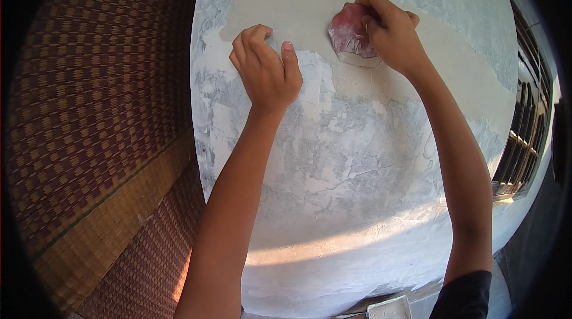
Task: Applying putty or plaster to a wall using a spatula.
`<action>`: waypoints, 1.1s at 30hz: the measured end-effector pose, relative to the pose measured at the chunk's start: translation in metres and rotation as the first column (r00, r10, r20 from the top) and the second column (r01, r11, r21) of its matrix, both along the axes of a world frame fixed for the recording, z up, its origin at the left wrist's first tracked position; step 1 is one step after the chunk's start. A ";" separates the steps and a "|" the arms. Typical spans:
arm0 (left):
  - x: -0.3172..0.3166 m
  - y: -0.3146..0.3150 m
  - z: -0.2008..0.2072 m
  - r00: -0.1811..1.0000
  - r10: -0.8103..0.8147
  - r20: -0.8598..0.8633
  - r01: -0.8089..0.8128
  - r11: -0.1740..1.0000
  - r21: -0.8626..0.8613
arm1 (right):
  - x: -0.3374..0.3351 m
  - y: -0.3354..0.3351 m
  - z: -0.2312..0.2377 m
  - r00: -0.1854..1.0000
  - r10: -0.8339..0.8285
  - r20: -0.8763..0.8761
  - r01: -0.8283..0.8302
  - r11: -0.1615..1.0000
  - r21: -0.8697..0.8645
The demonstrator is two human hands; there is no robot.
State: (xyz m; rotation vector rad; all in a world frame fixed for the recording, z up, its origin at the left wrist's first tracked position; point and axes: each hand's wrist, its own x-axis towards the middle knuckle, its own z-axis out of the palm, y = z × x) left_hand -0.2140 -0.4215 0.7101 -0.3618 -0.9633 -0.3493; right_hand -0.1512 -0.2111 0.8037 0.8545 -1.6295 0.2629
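Note:
My right hand (390,33) pinches a flat reddish-pink piece (350,27) with uneven edges against the upper part of the wall. Whitish paste coats its lower part, and I cannot make out whether it is a stiff scraper or a folded cloth. To the left, my left hand (266,71) is raised at the wall with its fingers curved and the thumb apart, with nothing visible in it. The wall (357,164) is patchy grey and white. A smooth beige-grey coat (286,0) spreads behind both hands and to the right.
A woven brown and tan mat (101,92) hangs along the left side. At the right is a window with dark bars (524,122). Low down, near the bottom edge, sits a pale rectangular tray-like object (388,309). A band of sunlight (310,252) crosses the lower wall.

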 end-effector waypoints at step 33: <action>0.001 0.001 0.000 1.000 -0.012 -0.002 0.011 0.998 -0.061 | 0.000 0.029 -0.052 0.953 0.301 -0.048 -0.266 0.746 -0.611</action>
